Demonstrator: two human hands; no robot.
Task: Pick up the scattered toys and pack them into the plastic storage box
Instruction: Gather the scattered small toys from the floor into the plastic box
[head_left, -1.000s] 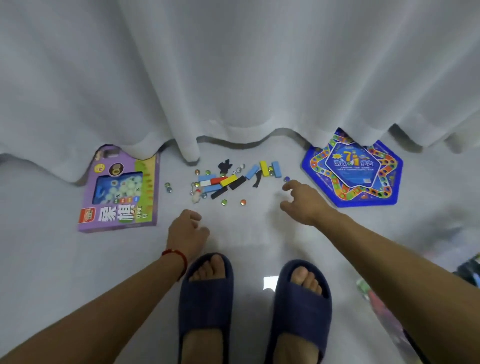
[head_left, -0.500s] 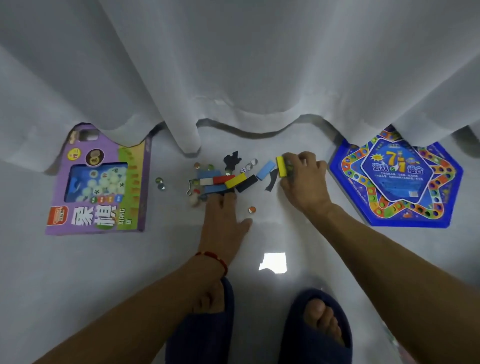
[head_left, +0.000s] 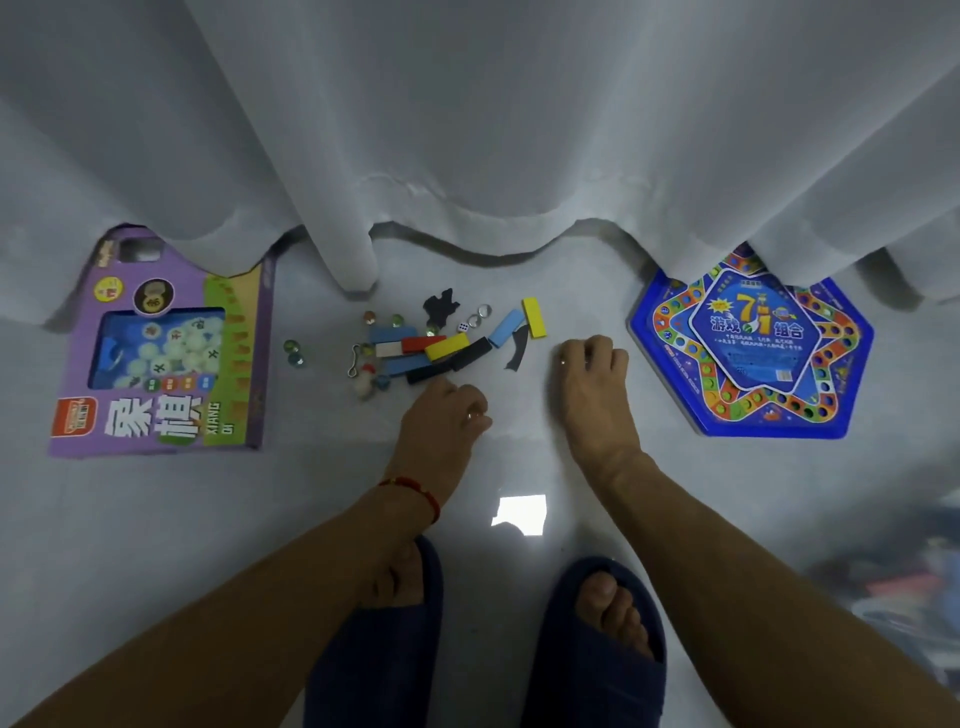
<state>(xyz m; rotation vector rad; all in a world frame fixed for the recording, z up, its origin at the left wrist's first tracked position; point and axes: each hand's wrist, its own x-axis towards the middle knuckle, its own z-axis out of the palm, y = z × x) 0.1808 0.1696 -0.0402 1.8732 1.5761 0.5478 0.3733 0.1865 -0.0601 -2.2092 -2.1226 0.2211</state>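
Floor: left hand (head_left: 441, 415) pinches marble (head_left: 471, 414), pulled back from blocks (head_left: 447, 347); right hand (head_left: 589, 379) curled (contents hidden).

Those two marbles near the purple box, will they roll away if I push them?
Probably. The two marbles look round and glossy, so they would likely roll on the smooth, shiny floor. They seem small and slick, perhaps tricky to pinch.

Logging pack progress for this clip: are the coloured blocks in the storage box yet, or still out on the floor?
Still out. The coloured blocks lie scattered on the floor by the curtain.
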